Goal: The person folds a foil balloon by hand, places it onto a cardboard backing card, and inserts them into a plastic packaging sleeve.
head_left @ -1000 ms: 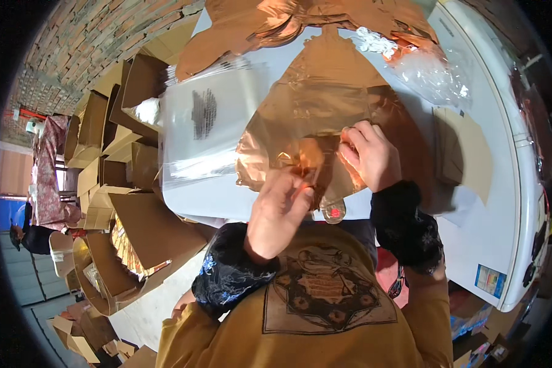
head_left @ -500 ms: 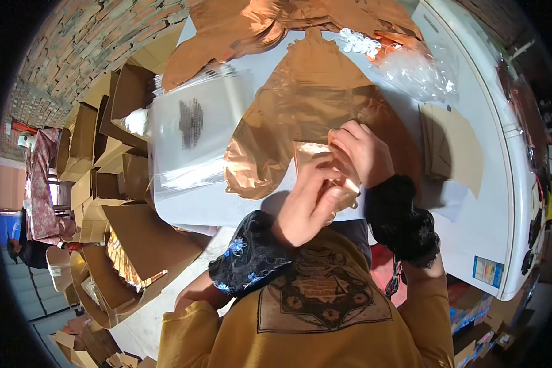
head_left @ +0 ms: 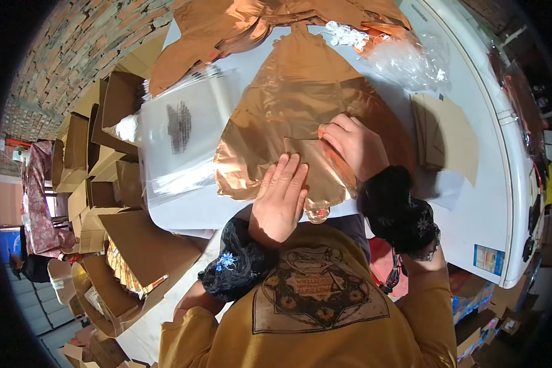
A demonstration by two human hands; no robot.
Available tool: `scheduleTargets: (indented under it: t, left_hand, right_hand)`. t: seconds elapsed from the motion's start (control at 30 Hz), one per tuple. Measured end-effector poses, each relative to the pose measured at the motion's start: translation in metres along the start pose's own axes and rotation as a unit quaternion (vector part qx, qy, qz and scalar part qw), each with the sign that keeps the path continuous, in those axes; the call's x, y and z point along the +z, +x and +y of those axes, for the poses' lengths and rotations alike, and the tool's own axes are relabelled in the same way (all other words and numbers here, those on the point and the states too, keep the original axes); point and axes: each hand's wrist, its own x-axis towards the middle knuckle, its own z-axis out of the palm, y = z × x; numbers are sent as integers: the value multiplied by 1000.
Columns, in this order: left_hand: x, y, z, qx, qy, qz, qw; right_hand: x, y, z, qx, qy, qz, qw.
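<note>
A flat copper-coloured foil balloon (head_left: 288, 92), broad at the near side and narrowing at the far side, lies on the white table (head_left: 190, 222). Over its near part sits a folded copper foil balloon (head_left: 325, 175), with a small shiny rounded tab (head_left: 317, 213) at its near edge. My left hand (head_left: 279, 199) is open, fingers stretched flat and pressing on the left side of the folded foil. At the upper right edge, my right hand (head_left: 357, 147) has its fingers curled and closed on that foil; the fingertips are partly hidden.
Clear plastic bags (head_left: 181, 129) are stacked at the left, beside open cardboard boxes (head_left: 119, 113). More copper foil (head_left: 196, 37) covers the far side, near white string (head_left: 345, 35) and a crumpled clear bag (head_left: 411, 64). Brown cardboard pieces (head_left: 454, 135) lie right.
My left hand has moved left and turned from curled over the foil to flat on it. The folded foil now lies flatter and more exposed. My right hand stays at its edge.
</note>
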Motion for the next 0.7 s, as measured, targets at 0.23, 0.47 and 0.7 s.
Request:
scheduleTargets:
  t: [0.23, 0.47, 0.7]
  left_hand:
    - [4, 1, -4, 18, 6, 1, 1000]
    - [3, 3, -4, 21, 45, -6, 999]
    - [1, 4, -5, 29, 50, -5, 998]
  right_hand:
    - [1, 2, 11, -1, -3, -36, 999]
    - [-9, 7, 1, 25, -3, -82, 996]
    - [-8, 7, 0, 28, 15, -91, 995]
